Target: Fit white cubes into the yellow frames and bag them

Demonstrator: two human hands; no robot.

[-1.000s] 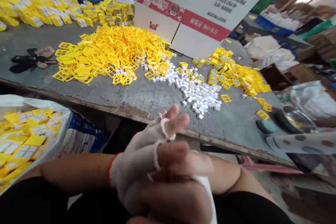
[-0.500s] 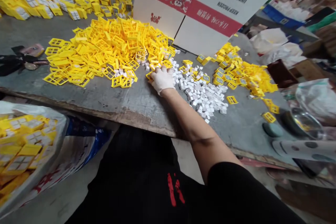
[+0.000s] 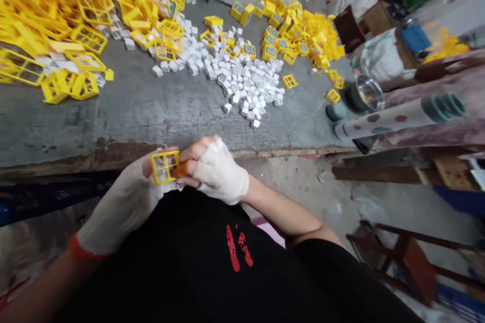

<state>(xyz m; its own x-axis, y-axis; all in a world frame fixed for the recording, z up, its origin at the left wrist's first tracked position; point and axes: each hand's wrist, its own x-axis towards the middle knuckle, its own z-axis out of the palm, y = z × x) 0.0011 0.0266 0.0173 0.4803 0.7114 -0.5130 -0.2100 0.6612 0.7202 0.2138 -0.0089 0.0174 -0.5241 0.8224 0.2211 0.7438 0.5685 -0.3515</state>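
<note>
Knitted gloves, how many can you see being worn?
2: the red-cuffed glove on the left hand, which holds a yellow four-pane frame, and the white glove on the right hand, beside that frame. No others show.

The head camera is looking forward and steeply down from above the wearer's black shirt [image 3: 182, 267], which is filling the near middle. The left hand [image 3: 132, 192] and right hand [image 3: 215, 171] are showing close up, left of centre, with a yellow frame [image 3: 165, 167] at the left fingers. Just beyond them, the near edge of the table [image 3: 144, 116] is crossing the view, and its top is stretching away to the far side. The view is taking in the floor [image 3: 299, 186] at right and cutting off the yellow pile [image 3: 49, 5] at far left.
</note>
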